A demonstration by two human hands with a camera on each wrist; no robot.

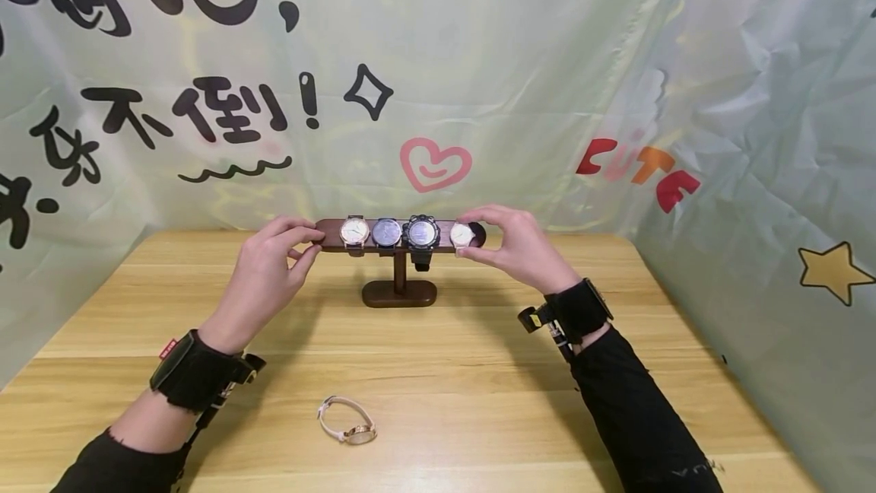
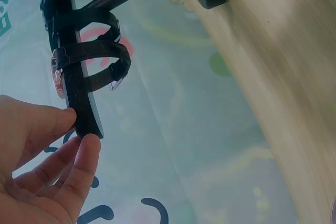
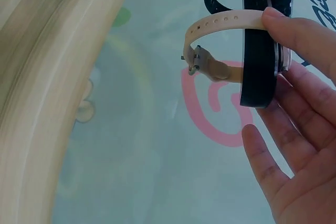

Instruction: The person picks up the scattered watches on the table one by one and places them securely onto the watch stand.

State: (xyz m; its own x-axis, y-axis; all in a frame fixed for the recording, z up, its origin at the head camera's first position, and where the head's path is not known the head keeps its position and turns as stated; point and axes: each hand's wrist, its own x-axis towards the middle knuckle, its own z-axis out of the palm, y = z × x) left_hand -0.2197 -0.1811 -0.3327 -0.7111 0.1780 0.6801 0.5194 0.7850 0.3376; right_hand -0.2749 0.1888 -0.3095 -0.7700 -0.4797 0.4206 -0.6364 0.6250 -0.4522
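A dark brown watch stand (image 1: 400, 294) stands on the table, with several watches strapped along its bar. At the bar's left end, my left hand (image 1: 270, 272) pinches the wood between thumb and fingertips, clear in the left wrist view. My right hand (image 1: 516, 246) grips a light-strapped watch (image 1: 461, 234) near the right end. In the right wrist view its buckled pale strap (image 3: 226, 20) loops round the bar, thumb on the strap and fingers by the face. Left of it are a chunky black watch (image 1: 421, 233), a dark watch (image 1: 386, 233) and a rose-gold-rimmed watch (image 1: 354, 231).
Another watch (image 1: 359, 434) with a pale strap and gold case lies on the near part of the wooden table (image 1: 452, 371). A printed cloth backdrop (image 1: 520, 82) hangs close behind the stand and along the right side.
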